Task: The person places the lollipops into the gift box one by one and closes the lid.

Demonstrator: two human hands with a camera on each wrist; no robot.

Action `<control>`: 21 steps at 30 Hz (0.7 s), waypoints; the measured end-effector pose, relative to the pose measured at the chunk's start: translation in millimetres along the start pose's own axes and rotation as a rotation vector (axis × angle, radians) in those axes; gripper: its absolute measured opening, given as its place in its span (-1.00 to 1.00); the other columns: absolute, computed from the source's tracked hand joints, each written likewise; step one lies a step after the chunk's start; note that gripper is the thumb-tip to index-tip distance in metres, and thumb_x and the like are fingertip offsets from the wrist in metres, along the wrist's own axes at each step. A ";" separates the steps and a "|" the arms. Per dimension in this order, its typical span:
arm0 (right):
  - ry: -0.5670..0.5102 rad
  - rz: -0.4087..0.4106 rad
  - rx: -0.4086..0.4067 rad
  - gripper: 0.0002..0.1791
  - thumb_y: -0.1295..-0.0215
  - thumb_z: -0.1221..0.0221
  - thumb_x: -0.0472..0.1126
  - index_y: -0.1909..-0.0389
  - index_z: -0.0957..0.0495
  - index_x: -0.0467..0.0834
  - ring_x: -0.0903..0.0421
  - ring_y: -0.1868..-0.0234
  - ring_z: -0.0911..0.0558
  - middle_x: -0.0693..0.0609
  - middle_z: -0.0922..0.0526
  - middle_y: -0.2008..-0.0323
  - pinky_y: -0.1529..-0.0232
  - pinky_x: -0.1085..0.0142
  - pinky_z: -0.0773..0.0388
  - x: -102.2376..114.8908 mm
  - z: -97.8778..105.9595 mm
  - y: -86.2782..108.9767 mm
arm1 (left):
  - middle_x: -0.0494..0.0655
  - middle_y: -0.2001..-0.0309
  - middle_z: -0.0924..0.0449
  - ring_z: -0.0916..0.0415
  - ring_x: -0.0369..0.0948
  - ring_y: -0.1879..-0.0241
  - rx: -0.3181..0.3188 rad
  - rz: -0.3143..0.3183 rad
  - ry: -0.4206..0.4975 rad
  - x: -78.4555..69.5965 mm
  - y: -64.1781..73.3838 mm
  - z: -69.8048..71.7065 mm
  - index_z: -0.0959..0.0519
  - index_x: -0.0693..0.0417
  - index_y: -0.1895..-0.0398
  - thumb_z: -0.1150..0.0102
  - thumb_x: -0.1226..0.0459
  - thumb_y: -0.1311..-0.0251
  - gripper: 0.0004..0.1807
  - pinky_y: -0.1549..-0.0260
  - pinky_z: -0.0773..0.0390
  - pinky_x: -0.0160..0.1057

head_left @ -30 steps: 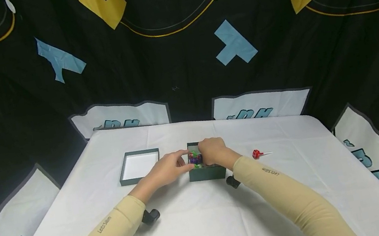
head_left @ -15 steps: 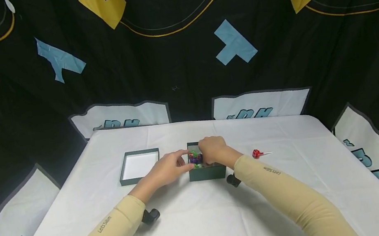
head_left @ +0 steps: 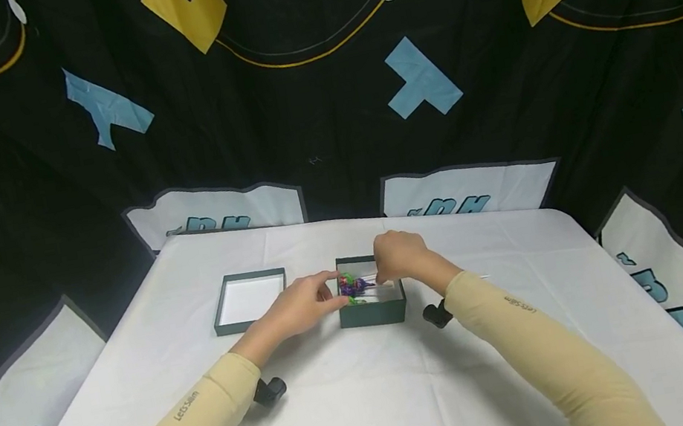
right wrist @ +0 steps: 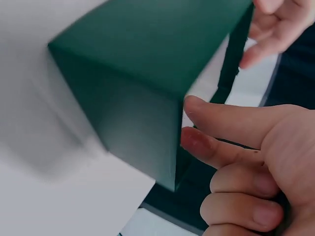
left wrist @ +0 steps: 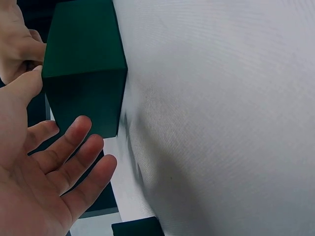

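Observation:
A dark green open box (head_left: 372, 315) holds several lollipops (head_left: 354, 285) in purple and green wrappers, their white sticks pointing right. With thumb and index finger at the two corners of its left end, my left hand (head_left: 301, 304) grips the box; the other fingers are spread below the rim in the left wrist view. Over the box's right rim is my right hand (head_left: 400, 256). In the right wrist view its thumb and index fingertip sit a little apart at the rim, nothing visible between them, the other fingers folded.
Left of the box lies a shallow green-edged lid (head_left: 253, 300), white inside up. A thin white stick (head_left: 485, 276) shows on the table beyond my right sleeve. A black curtain hangs behind the table.
My right hand has come up out of the box and moved right to its rim, uncovering lollipop sticks. The red lollipop on the table is now mostly behind my right arm. The left hand stays.

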State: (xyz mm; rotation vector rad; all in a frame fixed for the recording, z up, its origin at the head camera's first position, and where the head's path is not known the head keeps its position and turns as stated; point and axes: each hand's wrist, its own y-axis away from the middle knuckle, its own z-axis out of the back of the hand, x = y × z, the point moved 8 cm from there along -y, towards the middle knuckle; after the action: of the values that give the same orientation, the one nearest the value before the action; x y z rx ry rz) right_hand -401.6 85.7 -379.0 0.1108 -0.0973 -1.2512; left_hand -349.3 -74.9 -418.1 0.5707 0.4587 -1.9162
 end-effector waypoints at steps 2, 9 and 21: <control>-0.033 -0.005 -0.004 -0.76 -0.06 -0.49 0.01 0.34 -0.77 -0.05 0.12 0.38 -0.63 0.10 -0.75 0.37 0.34 0.18 -0.62 -6.4 3.1 2.2 | -0.24 0.35 -0.61 -0.49 -0.27 0.40 0.001 -0.001 0.001 -0.5 0.0 0.3 -0.40 0.03 -0.43 -0.30 -0.03 -0.29 -0.30 0.35 -0.49 -0.23; -0.140 -0.041 -0.020 -0.79 -0.10 -0.47 -0.03 0.33 -0.78 -0.06 0.08 0.31 -0.65 0.08 -0.77 0.33 0.25 0.13 -0.63 -30.4 10.2 9.6 | -0.24 0.33 -0.61 -0.49 -0.27 0.37 0.000 0.000 -0.007 -0.8 1.1 0.1 -0.40 0.01 -0.44 -0.30 -0.03 -0.29 -0.30 0.33 -0.50 -0.23; -0.244 -0.121 -0.016 -0.81 -0.13 -0.47 -0.04 0.35 -0.75 -0.05 0.01 0.23 -0.60 0.01 -0.73 0.28 0.25 0.16 -0.58 -70.1 13.7 19.7 | -0.25 0.34 -0.61 -0.49 -0.27 0.38 -0.004 -0.013 0.000 -0.1 0.8 0.3 -0.41 0.01 -0.43 -0.30 -0.04 -0.29 -0.30 0.32 -0.49 -0.23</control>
State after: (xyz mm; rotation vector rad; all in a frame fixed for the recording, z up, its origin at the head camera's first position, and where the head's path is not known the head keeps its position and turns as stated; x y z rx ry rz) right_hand -406.7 157.9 -363.7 -0.0509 -0.2950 -1.3821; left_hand -348.6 -75.3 -417.8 0.5664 0.4672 -1.9273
